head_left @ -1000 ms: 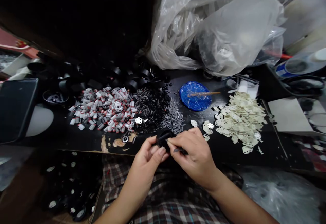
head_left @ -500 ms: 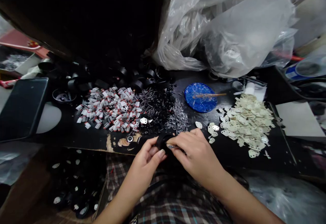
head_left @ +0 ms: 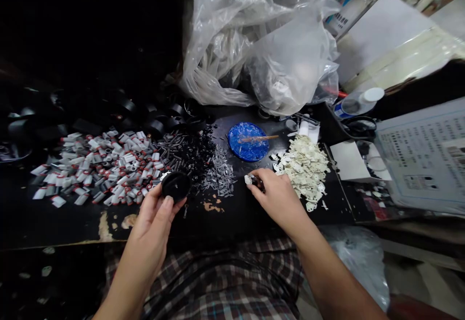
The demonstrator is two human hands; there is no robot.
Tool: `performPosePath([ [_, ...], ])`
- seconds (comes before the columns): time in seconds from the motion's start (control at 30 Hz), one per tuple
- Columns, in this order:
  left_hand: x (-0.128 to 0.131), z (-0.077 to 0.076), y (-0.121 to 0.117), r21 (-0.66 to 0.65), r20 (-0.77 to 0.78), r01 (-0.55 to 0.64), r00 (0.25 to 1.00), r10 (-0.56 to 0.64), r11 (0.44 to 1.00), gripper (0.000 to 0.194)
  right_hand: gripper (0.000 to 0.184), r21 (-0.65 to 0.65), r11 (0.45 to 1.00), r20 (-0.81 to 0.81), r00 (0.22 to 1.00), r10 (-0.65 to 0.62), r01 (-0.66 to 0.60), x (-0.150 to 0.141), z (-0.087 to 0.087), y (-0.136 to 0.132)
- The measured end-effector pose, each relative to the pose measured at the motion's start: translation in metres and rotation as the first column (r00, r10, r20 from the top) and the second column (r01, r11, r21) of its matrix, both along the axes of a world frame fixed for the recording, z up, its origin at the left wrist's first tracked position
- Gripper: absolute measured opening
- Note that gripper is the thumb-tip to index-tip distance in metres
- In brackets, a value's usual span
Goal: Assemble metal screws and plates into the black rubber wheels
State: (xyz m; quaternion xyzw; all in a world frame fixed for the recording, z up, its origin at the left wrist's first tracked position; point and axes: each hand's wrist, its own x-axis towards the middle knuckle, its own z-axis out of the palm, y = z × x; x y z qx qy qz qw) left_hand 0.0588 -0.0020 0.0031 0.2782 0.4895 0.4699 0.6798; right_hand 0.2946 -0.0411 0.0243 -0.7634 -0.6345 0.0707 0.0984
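Pinching a round black plastic-looking cup (head_left: 176, 186), my left hand (head_left: 156, 216) had parted from my right hand (head_left: 274, 194), curled at a pale flat plate (head_left: 248, 179); its hold I couldn't tell.

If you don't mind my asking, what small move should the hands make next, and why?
I would probably pinch up the pale plate and bring it toward the black round part. The plate sits right at the fingertips of the right hand, though a firm grip can't be confirmed, while the left hand holds the part with its round face toward the camera.
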Motion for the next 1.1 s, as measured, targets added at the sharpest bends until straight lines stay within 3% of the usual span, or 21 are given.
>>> performPosePath([
  [0.1, 0.006, 0.006, -0.012, -0.054, 0.012, 0.044, 0.999, -0.044, 0.998, 0.030, 0.011, -0.011, 0.999, -0.141, 0.989, 0.032, -0.034, -0.010, 0.007, -0.001],
  [0.2, 0.016, 0.011, -0.021, -0.147, 0.181, 0.161, 0.974, -0.133, 0.976, 0.031, 0.009, -0.028, 0.997, -0.323, 0.945, 0.059, -0.071, -0.022, 0.011, 0.000],
  [0.3, 0.023, 0.013, -0.021, -0.199, 0.309, 0.221, 0.939, -0.153, 0.955, 0.031, 0.009, 0.015, 0.999, -0.410, 0.911, 0.035, -0.031, -0.035, 0.010, 0.003],
  [0.5, 0.021, 0.013, -0.021, -0.228, 0.422, 0.192, 0.903, -0.081, 0.954, 0.029, 0.009, -0.026, 0.997, -0.738, 0.675, 0.032, -0.076, -0.062, 0.010, 0.005],
  [0.63, 0.017, 0.014, -0.021, -0.263, 0.414, 0.168, 0.909, -0.046, 0.950, 0.025, 0.006, 0.088, 0.996, -0.689, 0.721, 0.079, -0.025, -0.073, 0.010, 0.004],
  [0.73, 0.014, 0.015, -0.021, -0.292, 0.400, 0.149, 0.916, -0.021, 0.945, 0.023, 0.008, 0.200, 0.969, -0.556, 0.798, 0.232, -0.142, -0.072, 0.011, 0.002],
  [0.83, 0.012, 0.017, -0.019, -0.317, 0.386, 0.118, 0.922, 0.015, 0.941, 0.024, 0.013, 0.275, 0.918, -0.427, 0.820, 0.382, -0.285, -0.068, 0.012, 0.001],
  [0.93, 0.010, 0.017, -0.019, -0.314, 0.383, 0.113, 0.924, 0.017, 0.943, 0.023, 0.014, 0.285, 0.905, -0.329, 0.854, 0.402, -0.316, -0.067, 0.013, 0.001],
  [1.1, 0.009, 0.014, -0.018, -0.291, 0.326, 0.124, 0.945, -0.023, 0.949, 0.022, 0.015, 0.300, 0.884, -0.353, 0.819, 0.452, -0.359, -0.070, 0.014, 0.002],
])
